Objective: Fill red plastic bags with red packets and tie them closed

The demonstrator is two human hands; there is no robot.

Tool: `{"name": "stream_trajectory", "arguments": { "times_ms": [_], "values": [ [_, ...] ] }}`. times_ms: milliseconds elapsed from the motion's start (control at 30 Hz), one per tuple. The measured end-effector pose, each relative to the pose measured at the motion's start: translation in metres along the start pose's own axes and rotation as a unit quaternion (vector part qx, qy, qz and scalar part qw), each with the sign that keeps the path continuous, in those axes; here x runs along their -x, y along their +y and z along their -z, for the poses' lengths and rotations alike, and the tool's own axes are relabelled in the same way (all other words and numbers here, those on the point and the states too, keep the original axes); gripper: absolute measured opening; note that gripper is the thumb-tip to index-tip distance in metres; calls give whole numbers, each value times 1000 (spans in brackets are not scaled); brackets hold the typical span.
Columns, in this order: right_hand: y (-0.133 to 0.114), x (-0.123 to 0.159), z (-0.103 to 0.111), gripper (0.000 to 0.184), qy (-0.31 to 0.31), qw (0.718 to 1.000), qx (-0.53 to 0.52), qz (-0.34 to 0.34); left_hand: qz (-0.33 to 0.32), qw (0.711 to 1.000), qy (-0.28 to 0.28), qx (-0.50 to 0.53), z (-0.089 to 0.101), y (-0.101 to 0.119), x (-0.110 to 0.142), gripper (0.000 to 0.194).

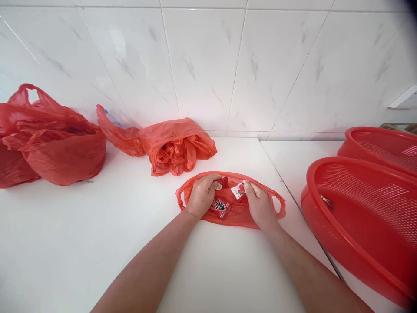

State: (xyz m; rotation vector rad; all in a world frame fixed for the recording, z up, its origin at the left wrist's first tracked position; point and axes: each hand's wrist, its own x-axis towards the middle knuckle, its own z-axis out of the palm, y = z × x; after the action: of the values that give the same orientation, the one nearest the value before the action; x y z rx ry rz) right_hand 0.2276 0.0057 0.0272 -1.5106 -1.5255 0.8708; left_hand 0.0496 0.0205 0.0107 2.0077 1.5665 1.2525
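Note:
A red plastic bag (234, 221) lies spread on the white table, its two handles out to the left and right. Over its left part, my left hand (202, 195) is closed on a small red packet (223, 183). My right hand (259, 203) pinches a small white-and-red packet (238, 191) between thumb and fingers, above the bag's right part. Between the hands, another red packet (220, 208) with black characters and a white edge rests on the bag. My fingertips are partly hidden behind the backs of the hands.
Behind sits a red bag (182, 130) stuffed with crumpled red bags, against the tiled wall. Full red bags (61, 152) stand at far left. To the right are two red perforated baskets, a near one (345, 234) holding a small gold-wrapped item (326, 201), and one behind (355, 141).

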Motion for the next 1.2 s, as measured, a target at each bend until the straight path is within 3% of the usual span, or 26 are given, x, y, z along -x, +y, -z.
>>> {"name": "stream_trajectory", "arguments": {
  "times_ms": [600, 833, 967, 1067, 1200],
  "values": [
    [3, -2, 0, 44, 4, 999, -22, -29, -1, 999, -7, 33, -4, -3, 0, 26],
    [6, -1, -1, 40, -12, 1000, -3, -17, -77, 996, 28, -22, 0, 1, -1, 20],
    [10, -2, -4, 40, -71, 996, 14, 60, -114, 992, -47, 29, 2, 15, 3, 25],
    [13, -4, -5, 39, -93, 990, 1, 105, -60, 986, -114, 105, -4, 22, 7, 37],
    [12, -5, -3, 40, -95, 989, -5, 109, 60, 960, -101, 256, -13, 22, 9, 34]
  ]
}}
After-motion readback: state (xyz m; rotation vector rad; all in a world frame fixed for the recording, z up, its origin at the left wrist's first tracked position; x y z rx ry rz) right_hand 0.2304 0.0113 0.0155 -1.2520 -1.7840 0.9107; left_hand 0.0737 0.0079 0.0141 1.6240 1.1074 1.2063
